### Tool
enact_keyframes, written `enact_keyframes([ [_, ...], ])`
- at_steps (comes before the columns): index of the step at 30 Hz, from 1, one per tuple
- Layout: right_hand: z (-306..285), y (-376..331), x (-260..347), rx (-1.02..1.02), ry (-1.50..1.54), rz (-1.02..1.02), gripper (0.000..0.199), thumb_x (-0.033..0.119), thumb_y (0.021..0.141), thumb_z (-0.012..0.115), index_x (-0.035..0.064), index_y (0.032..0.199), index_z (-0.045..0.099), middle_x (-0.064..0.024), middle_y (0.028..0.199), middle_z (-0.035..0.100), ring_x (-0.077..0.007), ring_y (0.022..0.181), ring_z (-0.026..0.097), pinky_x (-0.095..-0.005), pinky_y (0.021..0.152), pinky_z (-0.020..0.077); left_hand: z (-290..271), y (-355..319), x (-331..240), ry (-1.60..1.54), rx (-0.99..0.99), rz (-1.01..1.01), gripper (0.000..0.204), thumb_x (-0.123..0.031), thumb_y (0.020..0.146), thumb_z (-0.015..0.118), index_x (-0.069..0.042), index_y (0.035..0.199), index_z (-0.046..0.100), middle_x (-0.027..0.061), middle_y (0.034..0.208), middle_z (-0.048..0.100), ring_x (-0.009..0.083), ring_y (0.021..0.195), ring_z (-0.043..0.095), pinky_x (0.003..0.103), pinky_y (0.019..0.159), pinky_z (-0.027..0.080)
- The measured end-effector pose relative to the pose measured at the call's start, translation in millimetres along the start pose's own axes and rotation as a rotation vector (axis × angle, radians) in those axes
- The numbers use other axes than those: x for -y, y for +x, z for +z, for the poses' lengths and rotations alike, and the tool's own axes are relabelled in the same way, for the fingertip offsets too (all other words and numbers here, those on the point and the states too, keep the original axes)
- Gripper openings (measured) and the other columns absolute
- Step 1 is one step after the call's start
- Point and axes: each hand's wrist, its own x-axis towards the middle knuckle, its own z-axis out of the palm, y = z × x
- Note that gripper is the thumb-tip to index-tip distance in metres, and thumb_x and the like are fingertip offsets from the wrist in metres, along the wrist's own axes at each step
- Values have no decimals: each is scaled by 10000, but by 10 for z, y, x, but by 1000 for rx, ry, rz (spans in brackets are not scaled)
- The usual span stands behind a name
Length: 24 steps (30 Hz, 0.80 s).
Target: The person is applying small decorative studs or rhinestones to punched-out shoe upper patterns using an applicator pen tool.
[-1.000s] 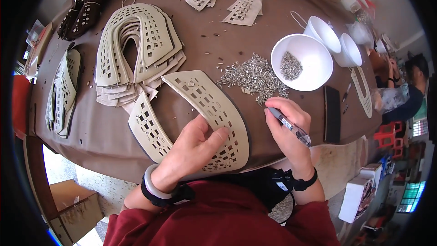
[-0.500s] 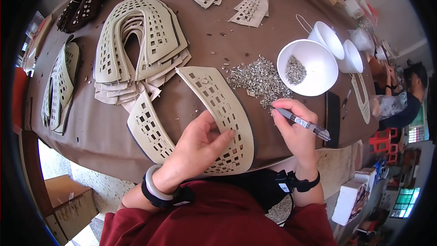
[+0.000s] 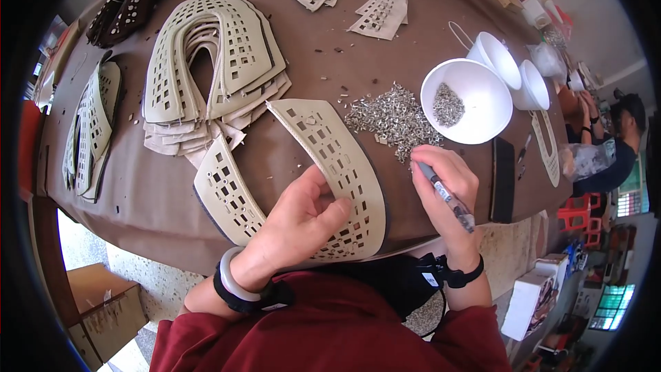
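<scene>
My left hand (image 3: 299, 224) is closed on a beige U-shaped perforated leather piece (image 3: 365, 200), its thumb on top and its fingers under the inner edge. Small metal bits sit in some of the piece's slots. My right hand (image 3: 447, 182) pinches a grey pen (image 3: 454, 205), its tip end hidden by the fingers. That hand is at the near edge of a heap of small silvery metal pieces (image 3: 391, 120). Beside the heap, a white bowl (image 3: 485, 107) leans toward me with more metal pieces inside.
Stacked beige perforated pieces (image 3: 258, 55) lie at the left, with another set (image 3: 385, 0) farther back. Folded pieces (image 3: 96, 131) rest at far left, near a dark dotted bundle (image 3: 127, 21). Two more white bowls (image 3: 497, 60) and a black phone (image 3: 502, 179) are at right. A person (image 3: 609, 158) sits beyond.
The pen has swung to a steeper slant in my right hand, whose fingers have shifted slightly at the heap's edge. My left hand and the leather piece are almost unmoved.
</scene>
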Motion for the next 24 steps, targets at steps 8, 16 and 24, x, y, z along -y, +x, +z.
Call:
enact_keyframes([
  [8, -76, -51, 213, 126, 949, 450, 141, -53, 881, 630, -51, 1022, 632, -134, 1045, 668, -127, 929, 627, -251, 834, 509, 25, 28, 0, -36, 13, -52, 369, 38, 936, 511, 34, 1299, 445, 111, 1163, 634, 168, 1068, 619, 302, 927, 504],
  [16, 119, 20, 392, 233, 907, 327, 101, -20, 860, 661, -38, 959, 653, -117, 995, 687, -112, 869, 632, -241, 784, 513, 57, 16, 52, 89, 18, -2, 345, 10, 937, 520, 31, 1280, 483, 121, 1148, 632, 130, 986, 627, 285, 829, 533],
  [24, 139, 2, 391, 169, 786, 310, 120, 2, 844, 675, -21, 962, 671, -102, 957, 698, -124, 841, 651, -252, 744, 520, 51, 19, 25, 132, 40, -19, 343, 19, 943, 543, 41, 1277, 470, 93, 1179, 613, 130, 1041, 615, 281, 886, 529],
])
